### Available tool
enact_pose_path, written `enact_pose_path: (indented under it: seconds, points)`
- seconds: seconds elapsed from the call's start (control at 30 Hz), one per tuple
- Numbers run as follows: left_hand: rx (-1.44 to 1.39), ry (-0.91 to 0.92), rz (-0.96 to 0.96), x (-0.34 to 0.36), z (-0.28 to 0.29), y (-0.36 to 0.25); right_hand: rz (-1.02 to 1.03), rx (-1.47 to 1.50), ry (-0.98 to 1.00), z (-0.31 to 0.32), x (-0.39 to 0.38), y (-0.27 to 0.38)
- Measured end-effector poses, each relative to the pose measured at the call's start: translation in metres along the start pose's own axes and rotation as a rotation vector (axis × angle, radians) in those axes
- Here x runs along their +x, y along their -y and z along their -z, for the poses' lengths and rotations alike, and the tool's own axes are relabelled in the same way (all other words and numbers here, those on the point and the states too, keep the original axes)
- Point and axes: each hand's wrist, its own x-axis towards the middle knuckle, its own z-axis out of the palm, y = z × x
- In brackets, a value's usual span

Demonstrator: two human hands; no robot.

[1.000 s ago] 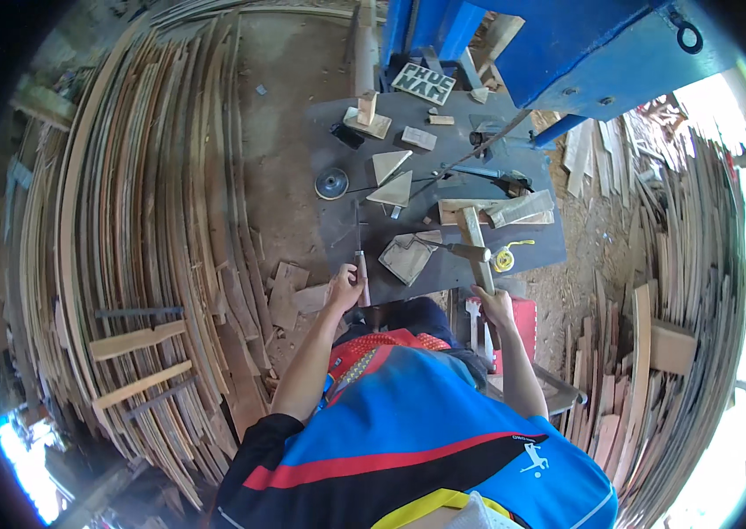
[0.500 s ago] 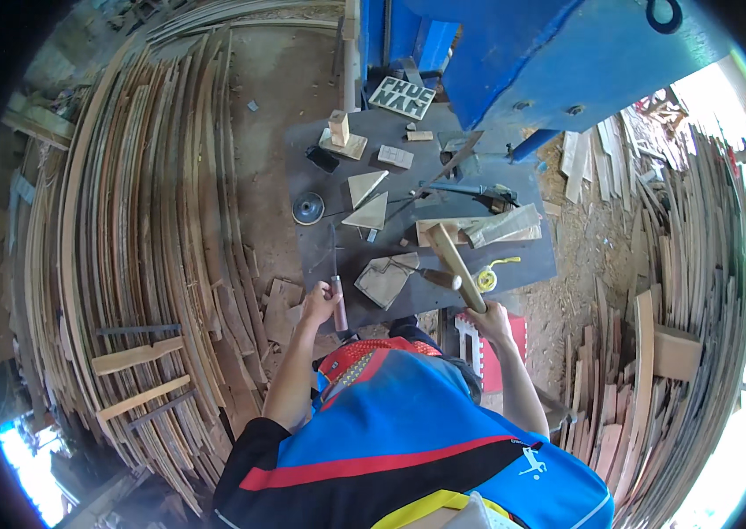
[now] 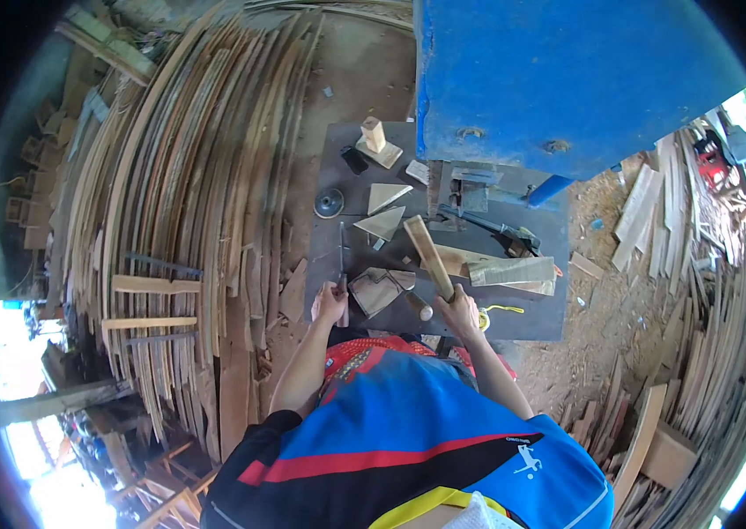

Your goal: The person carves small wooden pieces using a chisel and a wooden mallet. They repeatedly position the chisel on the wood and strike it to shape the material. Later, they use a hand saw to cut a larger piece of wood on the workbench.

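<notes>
My left hand (image 3: 330,302) grips the handle of a long thin metal tool (image 3: 342,256) whose shaft points away from me over the dark metal work plate (image 3: 531,313). My right hand (image 3: 460,311) holds a narrow wooden strip (image 3: 427,256) that slants up and to the left above the plate. Between my hands lies a flat angular wood piece (image 3: 377,288). Two wooden triangles (image 3: 384,210) rest farther up the plate.
A large blue machine body (image 3: 558,79) stands behind the plate. Long curved wooden slats (image 3: 188,176) are stacked on the left. More boards (image 3: 655,414) pile up on the right. A round grinding disc (image 3: 330,203), a small wooden block (image 3: 374,141) and a black-handled tool (image 3: 496,229) lie on the plate.
My view has moved closer over the plate. My right hand has swung the wooden strip up and to the left. My left hand has kept its grip on the thin tool.
</notes>
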Motion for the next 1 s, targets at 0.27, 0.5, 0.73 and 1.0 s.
enact_pose_path:
  seconds: [0.27, 0.5, 0.73, 1.0]
  points:
    - [0.056, -0.018, 0.097, -0.003, 0.012, -0.022, 0.012, -0.087, 0.000, -0.010, 0.023, -0.007]
    - [0.005, -0.048, -0.023, 0.028, 0.005, -0.019, 0.101, -0.273, -0.041, -0.006, 0.039, -0.018]
    - [-0.073, -0.076, -0.122, 0.040, 0.021, -0.008, 0.011, -0.301, -0.088, -0.015, 0.040, 0.003]
    - [-0.090, 0.016, -0.665, 0.016, 0.035, -0.053, 0.323, -0.094, -0.430, -0.016, 0.015, 0.012]
